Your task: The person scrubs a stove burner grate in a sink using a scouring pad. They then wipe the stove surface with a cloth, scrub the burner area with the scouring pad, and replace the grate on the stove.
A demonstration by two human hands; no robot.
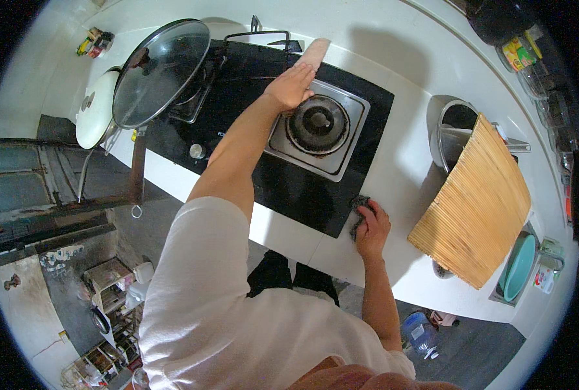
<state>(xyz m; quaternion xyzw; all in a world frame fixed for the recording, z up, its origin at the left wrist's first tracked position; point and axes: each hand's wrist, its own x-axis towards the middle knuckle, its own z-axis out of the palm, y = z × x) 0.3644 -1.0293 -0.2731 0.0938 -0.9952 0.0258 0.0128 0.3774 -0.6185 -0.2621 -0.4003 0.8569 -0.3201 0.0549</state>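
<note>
My left hand (293, 87) presses with its fingers on a pale pinkish cloth (315, 52) at the back edge of the black glass gas hob (289, 183). Just below that hand sits the right burner (319, 122), bare of its pan support, in a square steel drip tray (339, 168). My right hand (374, 228) grips a dark, crumpled scouring pad or rag (361, 201) by the hob's front right corner, on the white counter (391, 165). Behind the hob, a black wire pan support (257, 34) is propped up. A control knob (197, 151) shows at the front.
A glass lid (172, 63) stands tilted over the left burner, above a dark pan handle (137, 170). Beside it is a white lid (94, 112). A slatted bamboo mat (479, 209) leans by a metal pot (438, 131). Farther right stands a teal basin (518, 268).
</note>
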